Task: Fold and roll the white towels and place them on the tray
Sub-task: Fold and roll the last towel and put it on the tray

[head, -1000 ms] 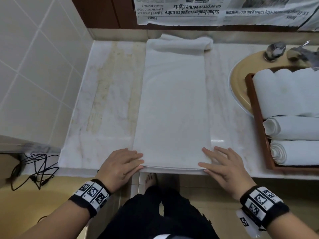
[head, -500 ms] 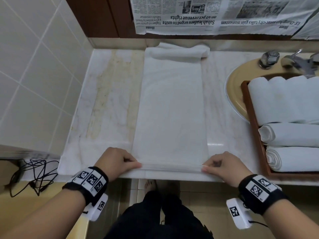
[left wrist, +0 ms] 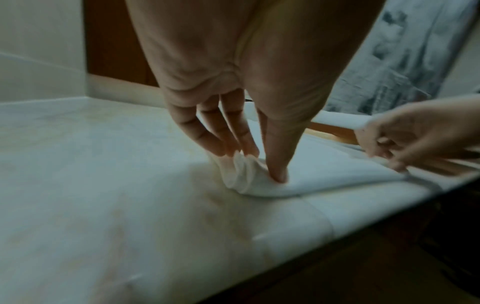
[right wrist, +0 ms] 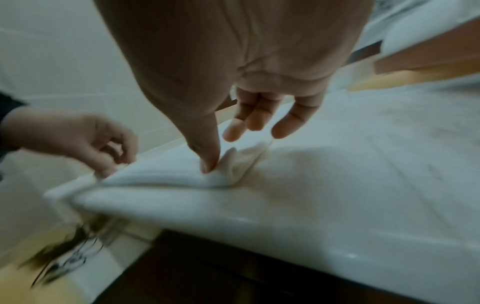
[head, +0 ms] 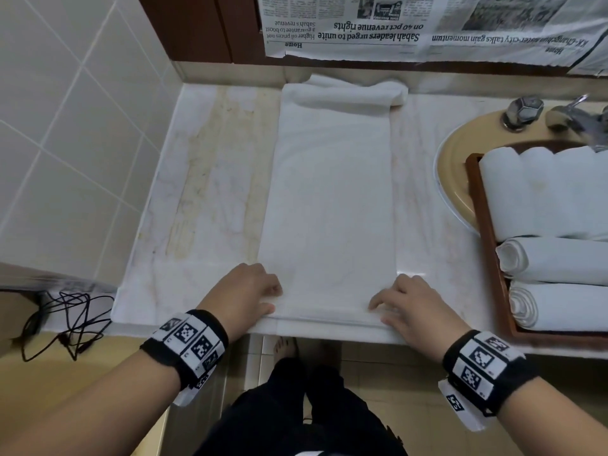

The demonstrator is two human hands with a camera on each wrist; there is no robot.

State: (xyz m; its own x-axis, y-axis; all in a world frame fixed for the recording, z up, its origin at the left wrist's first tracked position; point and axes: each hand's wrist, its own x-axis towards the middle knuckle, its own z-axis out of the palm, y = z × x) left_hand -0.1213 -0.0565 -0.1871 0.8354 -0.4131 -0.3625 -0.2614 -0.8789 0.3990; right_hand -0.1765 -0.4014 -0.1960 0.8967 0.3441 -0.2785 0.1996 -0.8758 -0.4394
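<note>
A white towel (head: 329, 199), folded into a long strip, lies on the marble counter (head: 204, 199) and runs from the back wall to the front edge. Its far end is bunched against the wall. My left hand (head: 260, 297) pinches the near left corner (left wrist: 246, 174), thumb on top and fingers curled behind. My right hand (head: 391, 304) pinches the near right corner (right wrist: 233, 164) the same way. Between the hands the near edge is lifted and turned over into a small fold. At the right a brown wooden tray (head: 477, 205) holds several rolled white towels (head: 559, 261).
The tray sits over a tan sink basin (head: 450, 166) with chrome taps (head: 523, 110) behind it. Newspaper (head: 427, 24) hangs on the back wall and a tiled wall (head: 65, 126) borders the left. Black cables (head: 62, 320) lie below the counter's left end.
My hands went from lying flat on the towel's near end to pinching its two corners. They have since moved slightly forward, turning the near edge over.
</note>
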